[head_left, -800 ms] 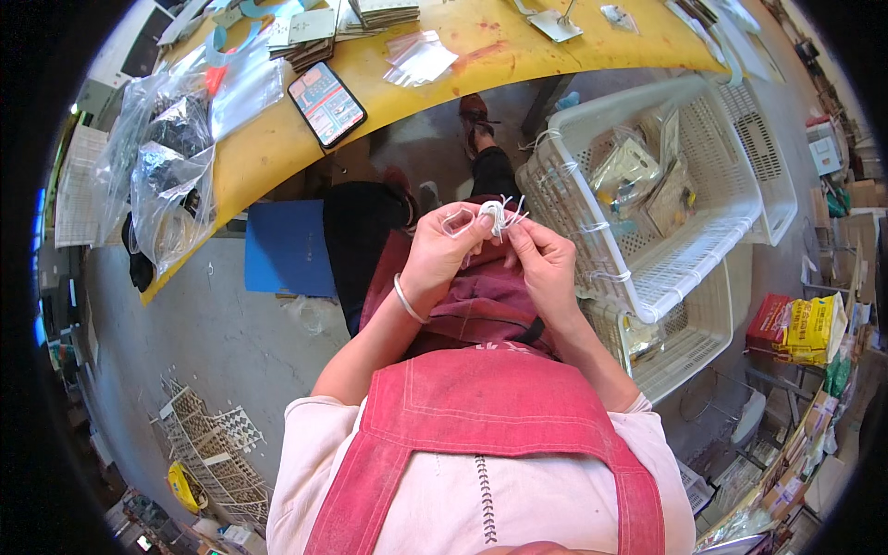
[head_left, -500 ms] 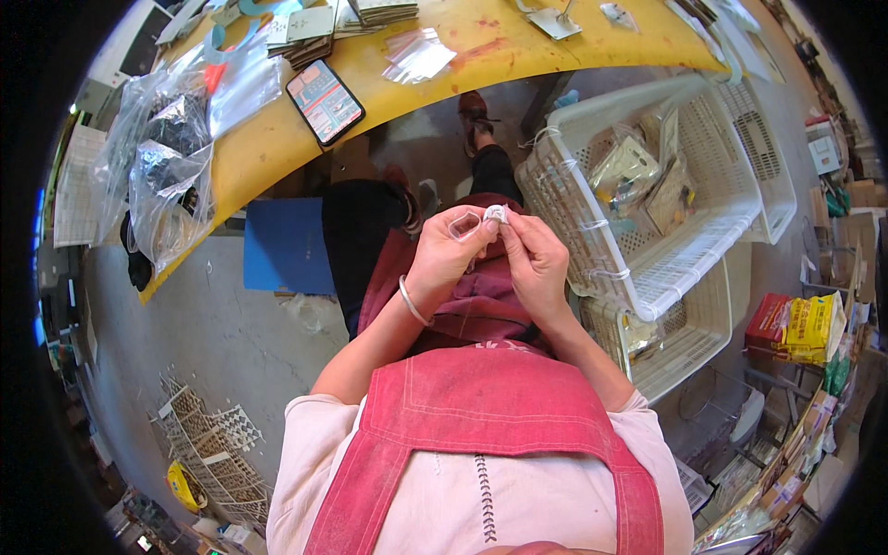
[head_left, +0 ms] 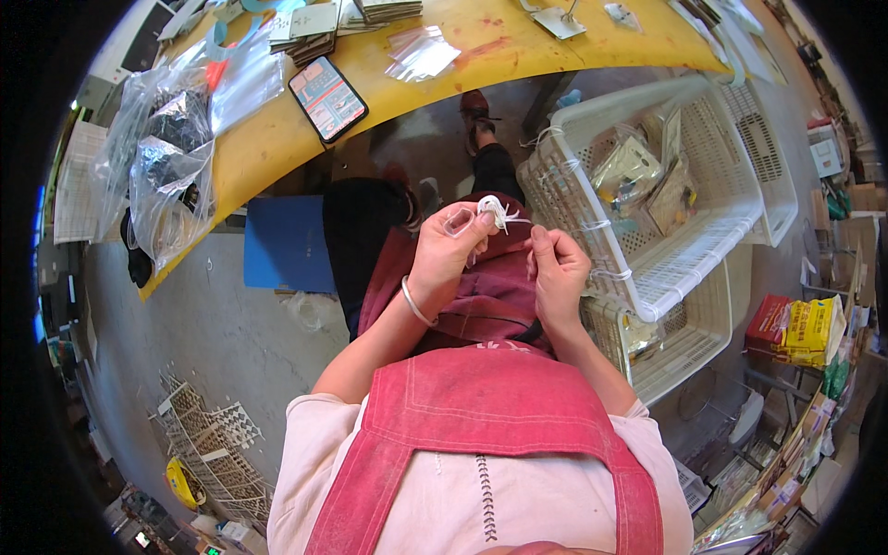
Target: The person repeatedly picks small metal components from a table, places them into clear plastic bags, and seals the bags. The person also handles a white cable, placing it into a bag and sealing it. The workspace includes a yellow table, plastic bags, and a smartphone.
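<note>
In front of my lap, my left hand (head_left: 442,255) is closed, pinching a small bundle of white cord (head_left: 492,210) between thumb and fingertip. A small clear plastic piece (head_left: 458,221), too small to name, shows between the same hand's fingers. Loose strands stick out of the bundle to the right. One thin strand runs toward my right hand (head_left: 561,282), whose thumb and fingers are pressed together at its end. The contact at the fingertips is too small to make out fully.
Ahead, a yellow table (head_left: 499,55) carries a phone (head_left: 328,99), clear bags (head_left: 424,57) and stacked cards (head_left: 305,30). White plastic baskets (head_left: 661,294) with packaged items stand close on my right. A blue board (head_left: 288,245) lies at left, and a lattice-like pile (head_left: 211,444) is on the floor.
My right hand has drawn away from the left, to the right and slightly down. The white bundle now looks looser, with strands spread out between the hands.
</note>
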`<act>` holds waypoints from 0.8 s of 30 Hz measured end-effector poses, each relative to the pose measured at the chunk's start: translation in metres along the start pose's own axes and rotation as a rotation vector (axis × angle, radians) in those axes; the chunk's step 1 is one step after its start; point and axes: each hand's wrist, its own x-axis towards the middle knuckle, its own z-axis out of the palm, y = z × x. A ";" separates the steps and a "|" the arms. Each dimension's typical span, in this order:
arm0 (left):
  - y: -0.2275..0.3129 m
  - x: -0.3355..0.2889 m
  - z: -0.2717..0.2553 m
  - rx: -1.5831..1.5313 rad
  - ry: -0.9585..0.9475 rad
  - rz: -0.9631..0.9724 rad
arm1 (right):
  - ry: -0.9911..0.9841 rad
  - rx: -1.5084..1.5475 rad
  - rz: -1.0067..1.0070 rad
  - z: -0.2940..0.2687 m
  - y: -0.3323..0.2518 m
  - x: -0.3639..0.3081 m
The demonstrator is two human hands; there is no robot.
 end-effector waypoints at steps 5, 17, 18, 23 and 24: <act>0.001 0.001 0.002 -0.052 0.000 -0.018 | -0.196 -0.181 0.012 0.008 -0.001 -0.008; 0.004 -0.002 0.002 -0.018 -0.087 -0.050 | -0.127 0.078 -0.081 0.026 0.000 0.012; 0.003 -0.003 0.002 0.007 -0.085 -0.030 | -0.097 -0.015 -0.174 0.027 0.001 0.013; -0.003 -0.002 0.006 0.168 -0.050 0.104 | -0.089 -0.097 -0.178 0.022 -0.002 0.014; -0.003 -0.002 0.006 0.187 -0.047 0.110 | -0.091 -0.108 -0.162 0.021 -0.002 0.014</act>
